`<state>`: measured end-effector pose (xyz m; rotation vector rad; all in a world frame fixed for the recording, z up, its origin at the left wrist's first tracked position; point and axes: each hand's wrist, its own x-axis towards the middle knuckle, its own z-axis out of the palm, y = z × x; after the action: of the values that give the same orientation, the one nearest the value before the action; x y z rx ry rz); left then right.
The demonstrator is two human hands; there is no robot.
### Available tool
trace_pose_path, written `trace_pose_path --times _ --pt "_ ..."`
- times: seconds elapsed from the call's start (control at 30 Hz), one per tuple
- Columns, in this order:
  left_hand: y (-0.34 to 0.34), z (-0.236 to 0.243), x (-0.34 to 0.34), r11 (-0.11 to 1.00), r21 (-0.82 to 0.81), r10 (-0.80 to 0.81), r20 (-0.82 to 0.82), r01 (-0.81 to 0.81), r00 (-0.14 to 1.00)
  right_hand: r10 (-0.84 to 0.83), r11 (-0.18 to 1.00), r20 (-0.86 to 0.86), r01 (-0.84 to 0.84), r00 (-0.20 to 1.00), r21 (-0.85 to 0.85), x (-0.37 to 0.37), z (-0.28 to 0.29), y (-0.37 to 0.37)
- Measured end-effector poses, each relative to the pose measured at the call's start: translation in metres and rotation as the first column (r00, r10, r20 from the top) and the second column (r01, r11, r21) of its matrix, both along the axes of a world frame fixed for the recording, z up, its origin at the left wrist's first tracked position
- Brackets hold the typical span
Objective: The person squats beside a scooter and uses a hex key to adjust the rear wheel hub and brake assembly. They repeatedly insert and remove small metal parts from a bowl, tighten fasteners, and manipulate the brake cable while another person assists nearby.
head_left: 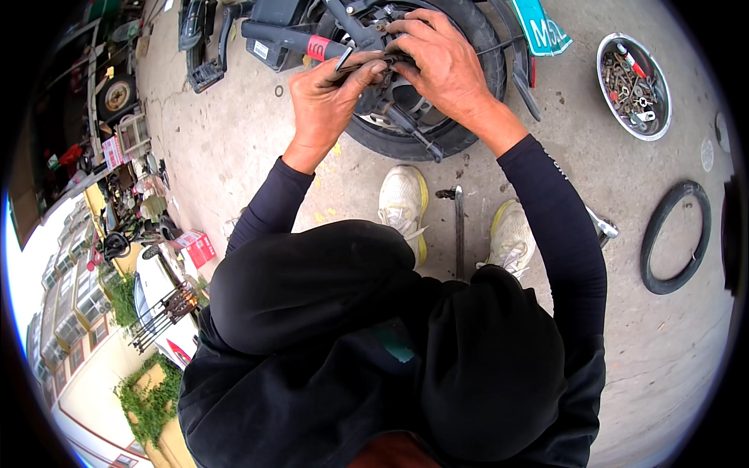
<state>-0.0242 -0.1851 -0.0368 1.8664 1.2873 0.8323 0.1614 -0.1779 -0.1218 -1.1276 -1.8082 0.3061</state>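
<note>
A wheel with a black tyre (390, 147) lies in front of me, part of a partly dismantled scooter or motorbike. Over its hub, my left hand (324, 101) pinches a small, thin metal piece (343, 59) between thumb and fingers; its kind I cannot make out. Close beside it, my right hand (445, 69) curls its fingers down onto small dark parts at the hub, and the fingertips partly hide what they grip. Left of the hands, a dark grey tube with a red label (318, 47) crosses the wheel. Below the hub a dark shock absorber (409, 127) angles across the tyre.
A metal bowl (664, 125) of bolts and small tools stands at right, above a loose black rubber ring (652, 261). A long metal bar (459, 234) lies between my shoes; a ratchet (605, 227) is by my right arm. A teal plate (538, 31) adjoins the wheel.
</note>
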Motion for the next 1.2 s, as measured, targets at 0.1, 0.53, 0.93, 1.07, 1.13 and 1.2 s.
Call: trace_pose_path --times 0.1,0.53,0.93,1.07,1.13,1.2 --pt "0.0 0.0 0.0 0.999 -0.019 0.038 0.068 -0.037 0.997 -0.004 1.0 -0.024 0.004 1.0 -0.012 -0.002 0.006 -0.003" --pt "0.001 0.004 0.001 0.999 0.025 0.025 -0.051 -0.024 0.998 0.053 0.999 -0.01 -0.054 0.999 -0.006 0.004 0.003 -0.001" --pt "0.004 0.012 0.007 0.947 0.275 -0.102 -0.244 0.169 0.965 0.127 0.991 -0.097 -0.124 0.987 0.041 0.004 0.001 0.003" --pt "0.01 0.022 0.007 0.943 0.285 -0.115 -0.205 0.171 0.972 0.127 0.992 -0.155 -0.122 0.98 0.046 0.007 0.012 0.006" --pt "0.016 0.033 0.009 0.916 0.318 -0.176 -0.225 0.243 0.958 0.128 0.991 -0.175 -0.131 0.976 -0.009 0.023 0.031 -0.002" --pt "0.007 0.038 0.017 0.947 0.195 -0.221 -0.174 0.254 0.96 0.125 0.976 -0.231 -0.161 0.965 -0.145 0.041 0.046 -0.026"
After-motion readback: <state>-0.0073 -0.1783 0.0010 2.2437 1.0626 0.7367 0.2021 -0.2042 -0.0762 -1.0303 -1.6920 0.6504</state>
